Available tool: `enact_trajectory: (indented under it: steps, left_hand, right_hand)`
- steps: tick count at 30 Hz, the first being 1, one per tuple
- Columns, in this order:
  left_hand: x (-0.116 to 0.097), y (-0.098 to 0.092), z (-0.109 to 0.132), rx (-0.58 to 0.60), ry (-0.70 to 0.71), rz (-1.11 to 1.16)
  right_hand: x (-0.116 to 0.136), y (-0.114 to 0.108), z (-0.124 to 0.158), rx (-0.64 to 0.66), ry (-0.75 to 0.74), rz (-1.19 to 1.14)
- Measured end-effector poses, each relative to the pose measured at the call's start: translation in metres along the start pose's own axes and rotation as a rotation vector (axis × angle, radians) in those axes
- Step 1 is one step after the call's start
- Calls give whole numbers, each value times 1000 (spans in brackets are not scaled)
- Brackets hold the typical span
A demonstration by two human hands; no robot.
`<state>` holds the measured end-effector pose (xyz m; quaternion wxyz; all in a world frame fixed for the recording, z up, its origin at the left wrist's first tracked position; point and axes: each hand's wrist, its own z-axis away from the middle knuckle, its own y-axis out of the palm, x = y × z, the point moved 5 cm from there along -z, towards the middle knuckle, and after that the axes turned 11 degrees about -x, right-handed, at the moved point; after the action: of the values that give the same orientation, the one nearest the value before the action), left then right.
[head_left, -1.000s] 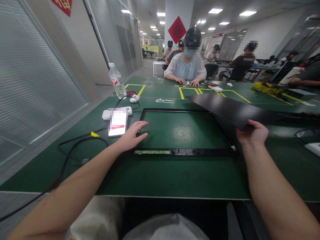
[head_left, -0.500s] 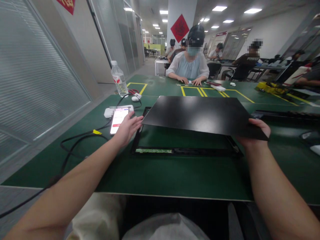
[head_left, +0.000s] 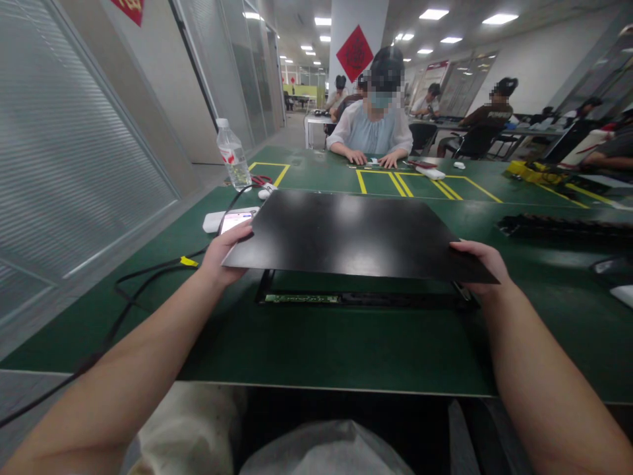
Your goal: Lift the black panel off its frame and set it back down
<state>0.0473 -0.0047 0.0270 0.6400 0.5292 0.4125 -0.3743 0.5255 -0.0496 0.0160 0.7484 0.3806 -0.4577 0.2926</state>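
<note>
A: Where is the black panel (head_left: 356, 234) at this moment?

B: It is in the air, straight at 12 o'clock from the person and almost flat. It is above the black frame (head_left: 395, 300) that lies on the green worktop (head_left: 321, 349). Only the near rail of the frame shows under the panel, with a thin green strip (head_left: 301, 299) in its left half.

A: And the hands?

B: Both are closed on the panel. The left hand (head_left: 225, 254) holds the near corner at 9 o'clock, with the thumb on top and the fingers below. The right hand (head_left: 477, 264) grips the near corner at 3 o'clock. Its fingers go under the edge, as far as I can see.

A: How far is the work, then?

B: About the middle, in my judgement. The panel is off the worktop and over the frame, and its edges run nearly parallel to the frame. But there is a clear gap between its near edge and the near rail, so it does not lie in the frame, and both hands carry it. Whether the far edge touches the frame I cannot tell, because the panel hides it.

A: Is anything close to the hands?

B: A phone (head_left: 235, 221) with a lit screen is just beside the left hand at 11 o'clock. A black cable (head_left: 148, 277) runs from there toward 8 o'clock. A water bottle (head_left: 232, 158) stands farther away at 11 o'clock. Another person (head_left: 370, 128) sits across at 12 o'clock, well apart.
</note>
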Motion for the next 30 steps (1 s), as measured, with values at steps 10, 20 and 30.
enact_trajectory:
  steps: [10, 20, 30]
  left_hand:
    - [-9, -4, -2, -37, 83, 37]
    - [-10, 1, 2, -25, 103, 51]
    - [-1, 3, 2, 35, 149, -63]
  right_hand:
    - [-13, -1, -11, -32, 36, 200]
    - [-7, -17, -22, -151, -93, 282]
    - [-3, -23, -24, -237, -170, 363]
